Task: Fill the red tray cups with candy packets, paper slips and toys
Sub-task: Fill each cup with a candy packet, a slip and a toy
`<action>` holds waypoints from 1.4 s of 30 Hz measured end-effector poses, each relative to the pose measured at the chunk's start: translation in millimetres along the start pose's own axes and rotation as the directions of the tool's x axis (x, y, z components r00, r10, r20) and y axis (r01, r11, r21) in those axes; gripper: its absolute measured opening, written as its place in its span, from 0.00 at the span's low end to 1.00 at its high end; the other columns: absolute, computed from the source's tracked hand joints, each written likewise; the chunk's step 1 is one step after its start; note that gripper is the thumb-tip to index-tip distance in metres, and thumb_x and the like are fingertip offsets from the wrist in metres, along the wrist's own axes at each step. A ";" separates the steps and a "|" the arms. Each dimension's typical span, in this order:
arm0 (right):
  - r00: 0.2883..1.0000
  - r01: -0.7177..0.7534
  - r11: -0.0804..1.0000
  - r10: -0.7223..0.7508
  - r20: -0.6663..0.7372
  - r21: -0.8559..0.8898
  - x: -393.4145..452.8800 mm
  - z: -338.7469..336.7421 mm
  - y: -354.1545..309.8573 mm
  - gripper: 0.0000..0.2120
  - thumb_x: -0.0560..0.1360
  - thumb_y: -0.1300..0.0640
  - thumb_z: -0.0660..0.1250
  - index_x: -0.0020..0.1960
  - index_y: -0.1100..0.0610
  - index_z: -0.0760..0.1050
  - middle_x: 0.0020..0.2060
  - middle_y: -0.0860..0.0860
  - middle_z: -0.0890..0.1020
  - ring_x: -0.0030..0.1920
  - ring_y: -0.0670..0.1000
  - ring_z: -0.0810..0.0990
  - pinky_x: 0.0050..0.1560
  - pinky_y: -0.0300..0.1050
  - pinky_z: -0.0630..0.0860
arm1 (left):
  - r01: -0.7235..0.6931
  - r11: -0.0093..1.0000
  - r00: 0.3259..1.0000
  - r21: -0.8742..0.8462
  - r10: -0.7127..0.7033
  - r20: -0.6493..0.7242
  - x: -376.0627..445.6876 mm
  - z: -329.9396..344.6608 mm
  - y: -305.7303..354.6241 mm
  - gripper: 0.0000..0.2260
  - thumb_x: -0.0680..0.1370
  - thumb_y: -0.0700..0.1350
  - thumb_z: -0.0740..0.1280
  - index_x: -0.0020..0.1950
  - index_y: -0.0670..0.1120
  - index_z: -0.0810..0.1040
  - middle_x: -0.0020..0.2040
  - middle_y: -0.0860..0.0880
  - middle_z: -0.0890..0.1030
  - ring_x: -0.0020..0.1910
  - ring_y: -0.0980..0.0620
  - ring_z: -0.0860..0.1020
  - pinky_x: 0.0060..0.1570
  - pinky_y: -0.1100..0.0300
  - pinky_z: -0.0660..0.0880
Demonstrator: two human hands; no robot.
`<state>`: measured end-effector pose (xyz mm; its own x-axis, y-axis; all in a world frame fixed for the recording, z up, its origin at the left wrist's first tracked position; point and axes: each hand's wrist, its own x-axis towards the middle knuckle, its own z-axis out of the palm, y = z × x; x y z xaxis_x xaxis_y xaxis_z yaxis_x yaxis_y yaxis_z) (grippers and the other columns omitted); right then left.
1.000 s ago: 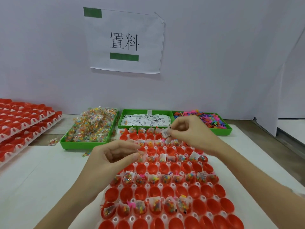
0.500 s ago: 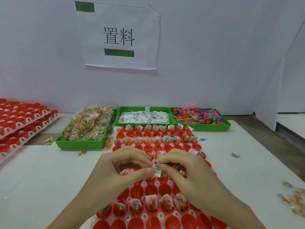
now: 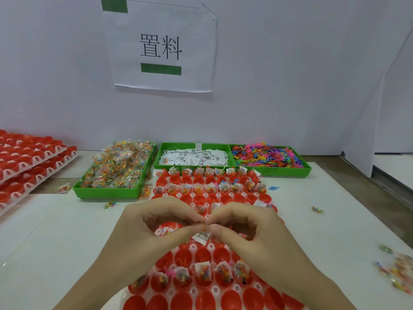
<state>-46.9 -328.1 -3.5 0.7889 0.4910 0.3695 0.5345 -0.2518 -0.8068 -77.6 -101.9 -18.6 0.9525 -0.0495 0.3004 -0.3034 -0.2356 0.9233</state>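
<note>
The red tray (image 3: 228, 298) of cups lies in front of me; many cups hold candy packets and paper slips, the nearest row is bare. My left hand (image 3: 154, 229) and my right hand (image 3: 250, 231) meet fingertip to fingertip above the tray's middle. Between them they pinch a white paper slip (image 3: 202, 237) that hangs just below the fingertips. Behind the tray stand three green bins: candy packets (image 3: 116, 168), paper slips (image 3: 194, 157) and coloured toys (image 3: 268, 156).
Stacked red cup trays (image 3: 26, 162) sit at the far left. Loose candy packets (image 3: 397, 271) lie on the white table at the right edge, with a few stray pieces near the bins. A white wall with a paper sign (image 3: 161, 45) closes the back.
My right hand came back from the far rows to the tray's middle with a slip, and both hands now meet there, pinching it.
</note>
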 end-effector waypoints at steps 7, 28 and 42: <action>0.999 -0.033 0.984 0.031 0.012 0.173 4.9 0.7 -4.6 0.03 0.79 0.56 0.72 0.50 0.48 0.82 0.42 0.51 0.87 0.44 0.52 0.86 0.46 0.41 0.82 | -0.104 0.994 0.994 -0.027 0.105 0.016 -1.1 1.3 12.2 0.07 0.73 0.45 0.80 0.49 0.52 0.88 0.47 0.47 0.88 0.48 0.47 0.87 0.51 0.53 0.83; 0.932 -0.264 0.563 0.357 -0.057 -0.784 201.5 -103.2 145.9 0.12 0.78 0.56 0.73 0.58 0.61 0.84 0.55 0.57 0.86 0.56 0.55 0.84 0.62 0.49 0.77 | -0.106 0.994 0.984 -0.014 0.103 -0.145 8.7 -12.9 9.2 0.11 0.68 0.41 0.79 0.50 0.48 0.87 0.45 0.46 0.87 0.45 0.48 0.86 0.48 0.63 0.81; 0.918 -0.362 0.682 0.141 -0.371 -0.635 192.7 -110.1 132.7 0.08 0.79 0.62 0.67 0.49 0.64 0.83 0.42 0.57 0.86 0.40 0.51 0.82 0.44 0.43 0.76 | -0.040 0.999 0.989 0.000 0.040 -0.140 8.0 -12.0 12.4 0.08 0.68 0.43 0.79 0.47 0.50 0.88 0.45 0.47 0.88 0.45 0.48 0.86 0.48 0.64 0.81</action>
<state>209.4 -358.7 11.5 0.9121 0.1057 0.3961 0.2718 -0.8792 -0.3914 -74.1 -93.5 -1.9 0.9268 0.0776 0.3674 -0.3414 -0.2333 0.9105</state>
